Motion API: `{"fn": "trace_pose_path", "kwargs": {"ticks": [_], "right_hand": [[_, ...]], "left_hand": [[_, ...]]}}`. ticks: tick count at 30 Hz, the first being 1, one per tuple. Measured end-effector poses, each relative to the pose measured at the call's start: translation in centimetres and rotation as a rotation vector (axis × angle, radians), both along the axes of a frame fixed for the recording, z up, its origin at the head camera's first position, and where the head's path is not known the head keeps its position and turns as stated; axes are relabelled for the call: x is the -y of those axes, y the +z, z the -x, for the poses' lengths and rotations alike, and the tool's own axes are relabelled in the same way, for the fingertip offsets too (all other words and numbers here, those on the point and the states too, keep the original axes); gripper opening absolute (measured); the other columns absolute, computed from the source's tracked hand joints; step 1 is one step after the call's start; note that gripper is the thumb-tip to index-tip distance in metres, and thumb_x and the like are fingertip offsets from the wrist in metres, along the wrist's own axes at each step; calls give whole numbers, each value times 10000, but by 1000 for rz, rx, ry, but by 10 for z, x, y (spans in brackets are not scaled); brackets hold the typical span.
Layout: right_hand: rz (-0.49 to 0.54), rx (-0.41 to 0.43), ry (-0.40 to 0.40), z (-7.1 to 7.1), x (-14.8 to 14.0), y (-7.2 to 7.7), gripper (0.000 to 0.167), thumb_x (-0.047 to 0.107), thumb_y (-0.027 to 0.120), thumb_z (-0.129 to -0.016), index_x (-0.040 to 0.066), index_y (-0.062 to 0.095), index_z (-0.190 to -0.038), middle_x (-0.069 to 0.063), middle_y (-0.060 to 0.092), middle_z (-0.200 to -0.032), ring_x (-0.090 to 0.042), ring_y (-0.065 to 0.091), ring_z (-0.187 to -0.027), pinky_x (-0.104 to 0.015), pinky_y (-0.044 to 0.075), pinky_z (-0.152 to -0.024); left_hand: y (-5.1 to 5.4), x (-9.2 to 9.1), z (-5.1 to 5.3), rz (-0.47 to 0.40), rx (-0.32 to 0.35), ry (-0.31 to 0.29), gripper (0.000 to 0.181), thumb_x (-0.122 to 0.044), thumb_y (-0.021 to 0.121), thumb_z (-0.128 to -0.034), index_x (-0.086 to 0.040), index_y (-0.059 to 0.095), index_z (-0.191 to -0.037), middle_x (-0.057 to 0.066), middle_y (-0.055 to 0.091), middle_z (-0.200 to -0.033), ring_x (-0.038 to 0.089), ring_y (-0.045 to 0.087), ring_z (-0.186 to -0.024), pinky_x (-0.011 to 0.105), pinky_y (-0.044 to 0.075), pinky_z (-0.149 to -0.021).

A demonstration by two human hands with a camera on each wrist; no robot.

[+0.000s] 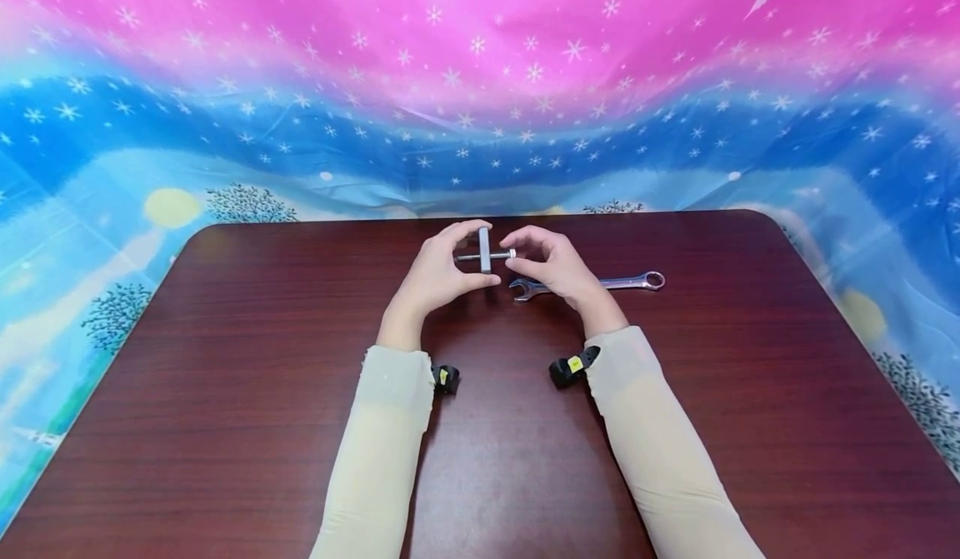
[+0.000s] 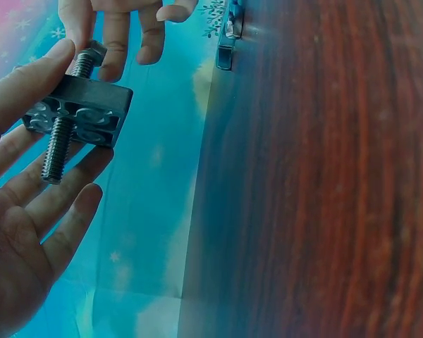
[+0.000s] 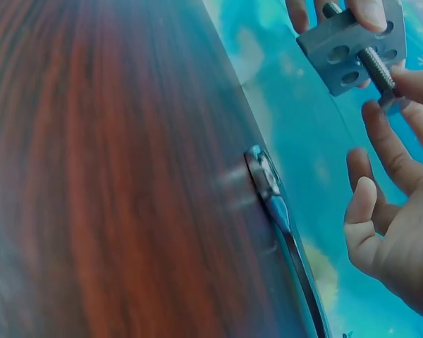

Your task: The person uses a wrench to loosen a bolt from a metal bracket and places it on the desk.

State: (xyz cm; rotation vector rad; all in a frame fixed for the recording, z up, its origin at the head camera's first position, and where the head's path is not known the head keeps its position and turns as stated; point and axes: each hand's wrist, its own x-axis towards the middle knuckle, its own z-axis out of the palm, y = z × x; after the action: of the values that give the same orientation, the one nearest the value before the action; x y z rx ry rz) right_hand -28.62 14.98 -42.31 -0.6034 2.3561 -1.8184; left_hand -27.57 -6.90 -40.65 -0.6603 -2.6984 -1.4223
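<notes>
Between thumb and fingers, my left hand [image 1: 437,272] grips a grey metal block [image 1: 484,250] by its edges, above the table. Several round holes show in the block's face in the right wrist view. A long threaded bolt [image 2: 58,151] passes through the block and sticks out on both sides. My right hand [image 1: 551,261] pinches the bolt at its hex head [image 3: 391,103] with thumb and fingertips, its other fingers loosely bent. A combination wrench [image 1: 633,282] lies on the table, partly hidden behind the right wrist.
The dark wood-grain table [image 1: 225,426] spreads under both arms. A patterned cloth [image 1: 480,109] with snowflakes hangs behind its far edge. Black wrist cameras [image 1: 573,367] sit at both cuffs.
</notes>
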Motion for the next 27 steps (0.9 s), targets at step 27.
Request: {"fn": "trace_pose_path", "kwargs": {"ticks": [27], "right_hand": [[2,-23,-24,2,1,-2,278,71,672,-933,-26,638,-1191,-174,659,-1078,-143,614,-965,-314,511,-891]], "left_hand": [[1,2,0,-24,-14,14,724,-235,884,-752,-186,554,-1394,71,552,-1429,349,601,-1221,477,508,-1038]]}}
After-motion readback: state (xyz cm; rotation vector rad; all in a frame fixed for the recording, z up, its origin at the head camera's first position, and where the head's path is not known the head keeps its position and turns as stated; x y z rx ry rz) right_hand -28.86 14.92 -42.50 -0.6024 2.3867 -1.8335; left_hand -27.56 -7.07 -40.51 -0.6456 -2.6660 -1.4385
